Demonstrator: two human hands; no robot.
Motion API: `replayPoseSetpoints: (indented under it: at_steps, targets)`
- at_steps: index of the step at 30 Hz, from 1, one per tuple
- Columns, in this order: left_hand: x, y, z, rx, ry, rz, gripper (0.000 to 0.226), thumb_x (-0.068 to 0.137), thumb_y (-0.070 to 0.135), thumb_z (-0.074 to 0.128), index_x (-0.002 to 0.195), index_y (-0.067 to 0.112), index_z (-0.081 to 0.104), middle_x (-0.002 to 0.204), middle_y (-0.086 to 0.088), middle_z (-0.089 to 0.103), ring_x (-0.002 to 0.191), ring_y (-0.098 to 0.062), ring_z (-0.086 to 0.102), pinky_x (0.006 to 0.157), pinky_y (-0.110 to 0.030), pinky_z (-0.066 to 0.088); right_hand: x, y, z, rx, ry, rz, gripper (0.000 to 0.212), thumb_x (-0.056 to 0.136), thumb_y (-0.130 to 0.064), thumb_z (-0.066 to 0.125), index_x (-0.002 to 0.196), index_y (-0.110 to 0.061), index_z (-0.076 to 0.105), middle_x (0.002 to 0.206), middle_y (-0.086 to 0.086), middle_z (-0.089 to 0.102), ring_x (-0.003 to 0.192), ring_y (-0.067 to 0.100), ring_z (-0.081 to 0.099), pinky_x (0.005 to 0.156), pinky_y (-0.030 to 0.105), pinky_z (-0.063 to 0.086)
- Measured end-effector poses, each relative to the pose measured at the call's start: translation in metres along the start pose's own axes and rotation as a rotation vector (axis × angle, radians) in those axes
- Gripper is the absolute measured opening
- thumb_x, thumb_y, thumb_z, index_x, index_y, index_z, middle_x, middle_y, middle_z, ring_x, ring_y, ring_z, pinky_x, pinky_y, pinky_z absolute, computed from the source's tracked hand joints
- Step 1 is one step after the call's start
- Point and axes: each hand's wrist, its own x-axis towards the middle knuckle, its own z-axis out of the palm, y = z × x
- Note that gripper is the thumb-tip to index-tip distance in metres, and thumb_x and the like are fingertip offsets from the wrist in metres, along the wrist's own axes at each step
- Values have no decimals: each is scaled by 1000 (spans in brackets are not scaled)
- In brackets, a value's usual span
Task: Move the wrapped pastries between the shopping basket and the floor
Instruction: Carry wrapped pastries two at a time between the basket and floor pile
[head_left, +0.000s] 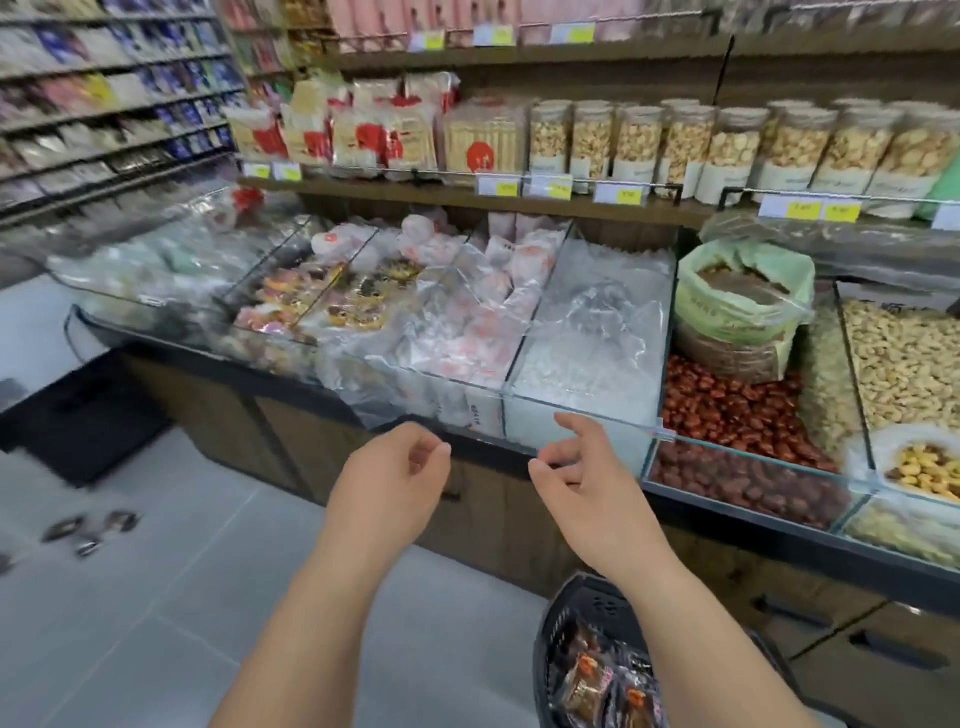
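Note:
A black shopping basket sits on the floor at the bottom right, partly hidden by my right forearm. Several dark wrapped pastries lie inside it. A few more wrapped pastries lie on the grey floor at the far left. My left hand and my right hand hang in the air in front of the display counter, both with loosely curled fingers and holding nothing.
A glass-fronted display counter runs across in front of me, with bins of wrapped sweets, red dates and nuts. Shelves of jars and packets stand above. A dark mat or box lies at the left.

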Motion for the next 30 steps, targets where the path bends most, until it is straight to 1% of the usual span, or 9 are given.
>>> replayPoseSetpoints:
  at_steps: [4,7,10,13,15,17,23,28,30]
  targets:
    - [-5,-51,-53,-1,53,-102,13,94,35,50,86,29,57,81,17,59,79,0,54,71,-24,41,4,-38,63,-58,-147,-51,44,95,-34,51,136,-33,35,107,-21,51,87,-7,54,67,9,41]
    - [-15,-100,-100,4,113,-198,16,94,37,50,88,26,60,82,14,61,81,-7,57,73,-27,46,6,-71,124,-81,-230,-97,41,94,-32,52,133,-31,40,106,-19,51,85,-7,54,65,7,41]
    - [-26,-157,-145,11,165,-287,15,93,37,51,89,25,60,84,12,63,84,-12,59,75,-28,46,4,-104,189,-101,-316,-149,40,94,-31,53,132,-32,41,109,-17,51,88,-6,54,63,3,40]
    - [-38,-213,-188,21,208,-357,15,91,36,52,87,24,61,83,10,65,83,-12,61,78,-31,49,1,-131,253,-124,-362,-211,39,93,-31,55,131,-31,44,110,-16,52,89,-4,54,68,6,40]
    - [-46,-245,-215,36,235,-400,17,91,37,52,87,23,61,82,9,64,82,-13,60,77,-31,49,-1,-147,293,-125,-396,-229,38,93,-32,55,130,-31,45,110,-16,51,89,-4,54,70,9,40]
    - [-54,-273,-238,39,265,-436,18,91,37,52,89,22,62,82,8,64,83,-14,60,76,-30,49,-3,-161,328,-126,-437,-243,38,93,-32,55,129,-31,45,109,-17,52,89,-6,53,69,7,39]
    - [-63,-347,-287,31,338,-564,16,91,37,52,86,24,60,79,10,63,78,-16,60,71,-30,49,3,-194,415,-145,-546,-298,37,93,-31,54,129,-29,46,109,-16,52,89,-5,53,68,8,38]
    - [-41,-405,-312,-2,391,-655,18,90,39,53,86,23,60,79,8,64,78,-17,61,73,-32,51,35,-218,480,-145,-635,-324,37,94,-28,53,131,-26,46,112,-14,53,94,0,53,71,11,39]
    - [-21,-428,-323,16,412,-674,18,90,39,53,86,24,59,79,9,63,79,-16,61,74,-31,51,57,-229,508,-146,-658,-347,38,94,-28,53,131,-25,46,111,-13,52,97,2,53,74,16,39]
